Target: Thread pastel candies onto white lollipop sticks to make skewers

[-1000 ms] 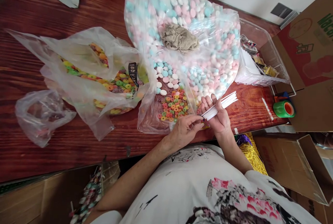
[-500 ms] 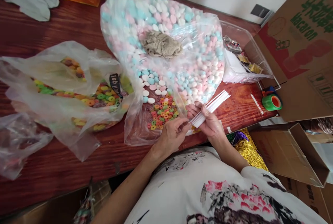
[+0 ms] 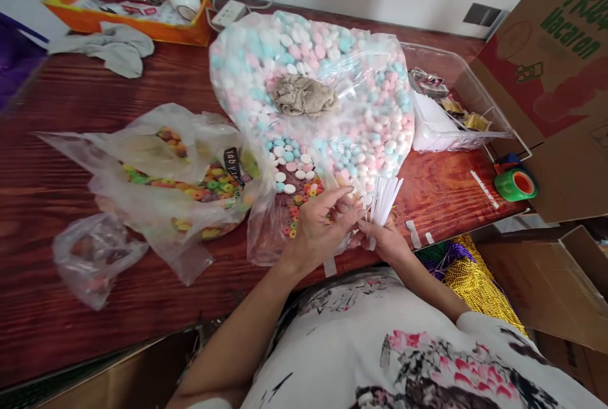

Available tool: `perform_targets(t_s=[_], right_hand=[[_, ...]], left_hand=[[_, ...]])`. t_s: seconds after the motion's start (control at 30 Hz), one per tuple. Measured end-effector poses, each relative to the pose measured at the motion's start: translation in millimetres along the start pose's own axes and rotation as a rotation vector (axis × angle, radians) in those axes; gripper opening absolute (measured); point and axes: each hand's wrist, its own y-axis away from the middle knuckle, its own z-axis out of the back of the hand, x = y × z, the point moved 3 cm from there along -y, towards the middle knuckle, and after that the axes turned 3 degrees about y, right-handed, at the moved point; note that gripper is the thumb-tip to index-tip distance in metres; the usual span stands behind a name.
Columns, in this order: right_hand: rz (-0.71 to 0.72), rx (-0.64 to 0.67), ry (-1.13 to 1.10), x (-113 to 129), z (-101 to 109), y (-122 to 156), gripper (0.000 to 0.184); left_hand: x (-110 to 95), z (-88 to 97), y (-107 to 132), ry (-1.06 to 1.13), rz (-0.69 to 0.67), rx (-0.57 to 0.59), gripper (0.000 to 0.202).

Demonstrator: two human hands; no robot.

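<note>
A fanned bundle of thin white strips [image 3: 386, 201] stands upright in my right hand [image 3: 387, 241], whose fingers are closed round its lower end. My left hand [image 3: 316, 222] comes in from the left with bent fingers, thumb and fingertips closed at the bundle's left edge. Its exact hold is partly hidden. Just behind the hands, colourful candy rings [image 3: 291, 209] lie in a clear plastic bag, partly covered by my left hand. Beyond them, a large clear bag [image 3: 375, 80] is full of pink, white and blue round candies. A crumpled brown cloth [image 3: 304, 95] rests on it.
Another bag of candy rings [image 3: 209, 187] lies left, near a small crumpled plastic bag [image 3: 95, 257]. At right are a clear plastic bin [image 3: 456, 70], green tape [image 3: 515, 185] and a cardboard box [image 3: 565, 162]. An orange tray [image 3: 137, 32] and grey glove [image 3: 114, 48] lie at the back left.
The strips have swung from slanting right to nearly upright and fanned out. My left hand has risen along the bundle. The view has shifted, showing more of the table's left side.
</note>
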Motion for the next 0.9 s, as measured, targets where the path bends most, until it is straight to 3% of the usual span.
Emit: perform_targets(t_s=[0.17, 0.33, 0.43, 0.57, 0.63, 0.73, 0.8, 0.9], right_hand=[[0.017, 0.066, 0.184, -3, -4, 20, 0.033], [0.061, -0.017, 0.147, -8, 5, 33, 0.038], [0.062, -0.061, 0.157, -12, 6, 34, 0.031], [0.09, -0.103, 0.24, -7, 14, 34, 0.022], [0.133, -0.181, 0.293, 2, 30, 36, 0.019], [0.266, -0.44, 0.376, 21, 66, 39, 0.02], [0.37, -0.62, 0.422, 35, 89, 42, 0.026], [0.51, -0.782, 0.372, 48, 110, 42, 0.029]], left_hand=[[-2, -8.0, 1, 0.043, -0.063, -0.015, 0.013], [9, -12.6, 24, 0.15, 0.081, -0.038, 0.016], [12, -16.3, 37, 0.176, 0.139, -0.011, 0.014], [15, -0.3, 44, 0.114, 0.071, 0.042, 0.01], [22, 22.3, 38, 0.001, 0.031, 0.02, 0.008], [39, 59.6, 16, -0.353, 0.014, -0.055, 0.012], [53, 70.3, -4, -0.651, 0.028, 0.068, 0.02], [75, 67.0, -26, -0.995, 0.099, 0.381, 0.032]])
